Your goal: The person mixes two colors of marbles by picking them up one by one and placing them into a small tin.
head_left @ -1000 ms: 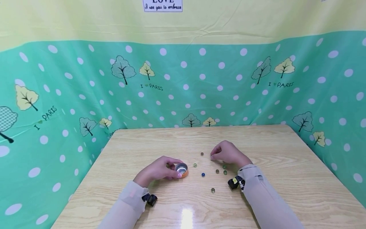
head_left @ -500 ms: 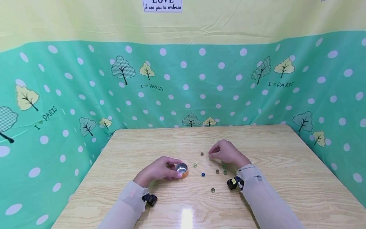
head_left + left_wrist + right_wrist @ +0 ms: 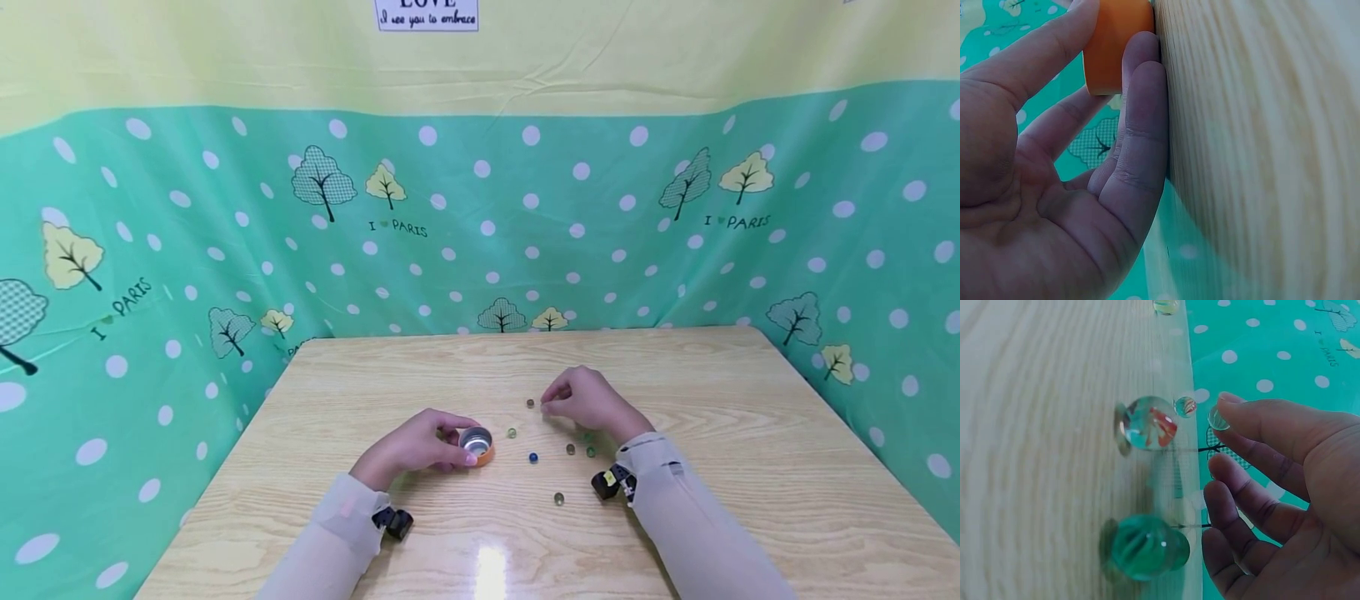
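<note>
My left hand [image 3: 416,444] holds a small round tin [image 3: 483,457], orange outside and silvery inside, between thumb and fingers. The tin stands on the table with its mouth up; its orange side [image 3: 1113,56] shows in the left wrist view. Whatever lies at its bottom is too small to tell. My right hand [image 3: 588,400] pinches a clear glass marble [image 3: 1217,419] between thumb and forefinger, just off the table. Beside those fingertips lies a brownish marble [image 3: 530,403]. A pale green marble [image 3: 512,433] and a blue marble [image 3: 533,457] lie between the two hands.
Near the right wrist lie a brown marble [image 3: 571,449] and a green marble [image 3: 591,452], with another green one partly hidden. An olive marble [image 3: 558,499] sits closer to the front. The wooden table [image 3: 420,367] meets a green polka-dot cloth [image 3: 450,275] behind.
My right hand has moved a little to the left, toward the brownish marble, with the clear marble in its fingertips. The left hand and the tin have stayed in place.
</note>
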`<state>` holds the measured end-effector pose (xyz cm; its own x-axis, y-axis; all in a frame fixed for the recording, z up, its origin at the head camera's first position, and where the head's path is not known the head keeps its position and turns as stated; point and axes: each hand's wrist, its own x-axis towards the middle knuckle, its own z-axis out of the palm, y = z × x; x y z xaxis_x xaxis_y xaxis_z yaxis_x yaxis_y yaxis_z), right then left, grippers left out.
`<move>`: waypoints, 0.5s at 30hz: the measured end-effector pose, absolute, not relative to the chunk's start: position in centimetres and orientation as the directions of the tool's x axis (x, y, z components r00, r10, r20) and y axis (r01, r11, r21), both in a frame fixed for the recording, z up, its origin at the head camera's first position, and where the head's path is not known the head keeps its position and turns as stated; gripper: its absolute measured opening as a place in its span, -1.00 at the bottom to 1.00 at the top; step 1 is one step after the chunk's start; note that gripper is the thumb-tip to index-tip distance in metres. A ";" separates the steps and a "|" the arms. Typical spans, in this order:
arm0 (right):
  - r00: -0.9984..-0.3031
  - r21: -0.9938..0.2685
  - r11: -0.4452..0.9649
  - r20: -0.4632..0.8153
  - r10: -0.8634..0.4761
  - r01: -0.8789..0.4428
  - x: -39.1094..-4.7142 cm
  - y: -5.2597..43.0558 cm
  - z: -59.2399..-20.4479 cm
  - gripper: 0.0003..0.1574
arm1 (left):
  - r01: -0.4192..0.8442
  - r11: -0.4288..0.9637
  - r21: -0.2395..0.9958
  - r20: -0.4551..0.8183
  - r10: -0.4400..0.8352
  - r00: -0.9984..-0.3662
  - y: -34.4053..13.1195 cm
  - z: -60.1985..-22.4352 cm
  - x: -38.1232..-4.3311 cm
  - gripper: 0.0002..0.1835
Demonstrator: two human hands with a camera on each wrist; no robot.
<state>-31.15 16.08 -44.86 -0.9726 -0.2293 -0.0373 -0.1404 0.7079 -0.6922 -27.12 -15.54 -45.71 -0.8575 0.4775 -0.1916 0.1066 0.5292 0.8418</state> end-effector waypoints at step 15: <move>-0.963 -0.679 0.706 0.005 -0.268 -0.200 -31.0 15.0 -45.0 -0.92 | 0.114 0.533 0.838 -0.189 0.481 -0.856 -15.6 -45.7 -27.1 -0.42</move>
<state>-31.00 14.99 -44.98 -0.9634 -0.2679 0.0053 -0.2001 0.7063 -0.6790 -27.14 -15.61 -45.66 -0.8561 0.4809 -0.1892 0.1143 0.5334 0.8381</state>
